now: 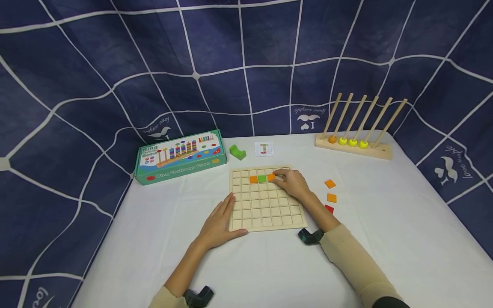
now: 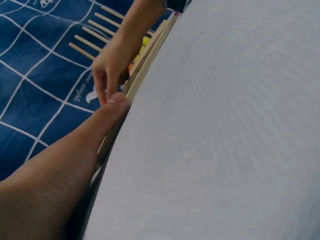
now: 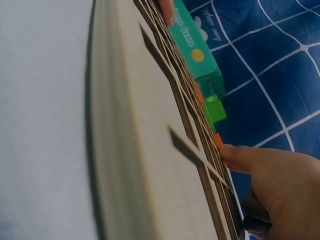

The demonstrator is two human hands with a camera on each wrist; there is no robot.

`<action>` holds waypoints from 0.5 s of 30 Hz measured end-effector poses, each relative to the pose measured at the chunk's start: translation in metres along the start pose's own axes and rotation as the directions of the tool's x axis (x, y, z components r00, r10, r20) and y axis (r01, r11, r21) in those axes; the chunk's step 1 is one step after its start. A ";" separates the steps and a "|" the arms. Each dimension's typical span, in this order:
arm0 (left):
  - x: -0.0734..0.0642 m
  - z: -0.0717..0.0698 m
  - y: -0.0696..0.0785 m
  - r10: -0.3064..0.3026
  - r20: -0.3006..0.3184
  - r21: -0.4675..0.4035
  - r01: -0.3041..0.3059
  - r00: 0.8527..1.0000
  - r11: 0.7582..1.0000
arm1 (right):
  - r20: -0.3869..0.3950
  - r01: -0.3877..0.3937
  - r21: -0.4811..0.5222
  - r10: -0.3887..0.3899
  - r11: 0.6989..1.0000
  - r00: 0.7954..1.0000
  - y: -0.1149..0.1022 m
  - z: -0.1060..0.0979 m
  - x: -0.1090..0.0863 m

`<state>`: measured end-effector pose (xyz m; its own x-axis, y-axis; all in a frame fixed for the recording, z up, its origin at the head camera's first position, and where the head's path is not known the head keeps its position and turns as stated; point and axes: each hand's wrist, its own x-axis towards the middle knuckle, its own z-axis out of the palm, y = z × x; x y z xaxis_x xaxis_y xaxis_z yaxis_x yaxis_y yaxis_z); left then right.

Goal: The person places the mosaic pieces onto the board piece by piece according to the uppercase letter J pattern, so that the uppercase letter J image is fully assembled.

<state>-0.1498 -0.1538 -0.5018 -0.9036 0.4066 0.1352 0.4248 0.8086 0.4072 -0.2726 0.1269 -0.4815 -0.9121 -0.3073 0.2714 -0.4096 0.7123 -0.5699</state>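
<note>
A pale wooden grid board (image 1: 265, 212) lies flat on the white table. An orange tile (image 1: 253, 179) and a green tile (image 1: 262, 179) sit side by side in its second row. Just right of them my right hand (image 1: 293, 184) pinches another orange tile (image 1: 271, 177) between thumb and fingertips, close over the grid; its orange edge (image 3: 218, 140) shows at the thumb in the right wrist view. My left hand (image 1: 216, 226) rests against the board's lower left edge, fingers straight along the side and thumb (image 2: 111, 111) spread toward the near edge.
Two loose orange tiles (image 1: 331, 198) and a red tile (image 1: 329, 208) lie right of the board, the red one partly behind my forearm. Behind stand a game box (image 1: 185, 169), a green curved block (image 1: 237, 152), a pattern card (image 1: 264, 149) and a pegged wooden stand (image 1: 379, 151) with beads.
</note>
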 end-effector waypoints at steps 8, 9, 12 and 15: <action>0.000 -0.001 0.001 0.003 -0.001 0.006 -0.003 1.000 1.000 | 0.012 -0.018 -0.007 0.018 1.000 1.000 0.000 0.003 0.000; 0.000 -0.001 0.000 0.003 0.000 0.008 -0.003 1.000 1.000 | 0.010 -0.017 -0.007 0.017 1.000 1.000 0.000 0.002 0.000; 0.001 -0.001 0.000 0.005 -0.001 0.007 -0.005 1.000 1.000 | 0.014 -0.007 -0.010 0.007 1.000 1.000 0.000 0.002 0.000; 0.001 0.000 0.000 -0.002 -0.001 0.003 0.002 1.000 1.000 | 0.017 -0.001 -0.014 0.001 1.000 1.000 0.000 0.002 0.000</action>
<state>-0.1502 -0.1533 -0.5017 -0.9044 0.4045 0.1356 0.4232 0.8105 0.4050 -0.2723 0.1259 -0.4828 -0.9126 -0.3176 0.2573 -0.4087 0.7211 -0.5595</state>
